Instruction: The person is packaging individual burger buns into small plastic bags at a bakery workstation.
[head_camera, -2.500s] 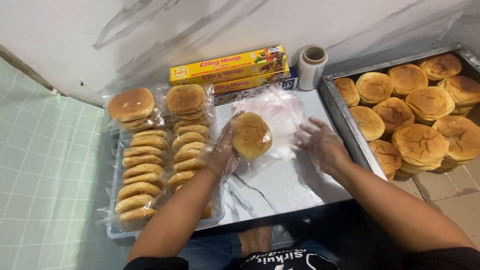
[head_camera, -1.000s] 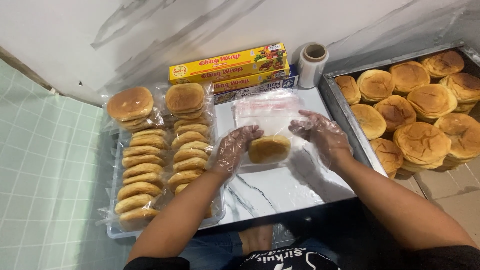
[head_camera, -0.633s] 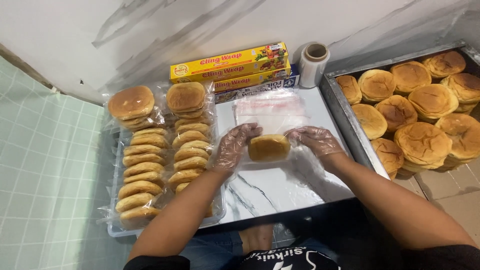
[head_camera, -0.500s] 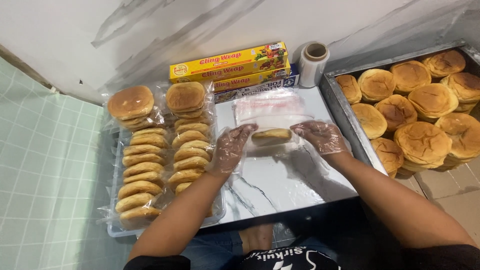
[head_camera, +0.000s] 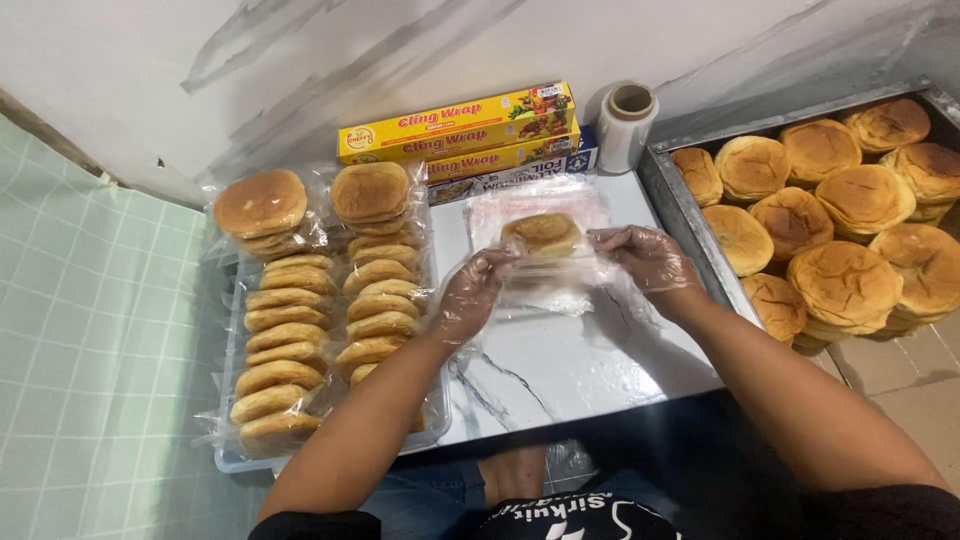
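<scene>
Fingers of the left hand (head_camera: 472, 296) and right hand (head_camera: 643, 256) pinch the cling film (head_camera: 540, 262) around the bun (head_camera: 541, 232); pulling evenly keeps it taut.

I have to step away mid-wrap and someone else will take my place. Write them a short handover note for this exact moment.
Left hand: in a clear plastic glove, pinching the left edge of the cling film sheet.
Right hand: also gloved, holding the film's right edge.
The bun lies on the film on the marble tabletop, between both hands, only partly covered.
Done: two rows of wrapped buns fill the clear tray on the left.
Left: close the film over this bun; many unwrapped buns wait in the metal tray on the right.
Cling wrap boxes and a film roll stand by the wall.
</scene>
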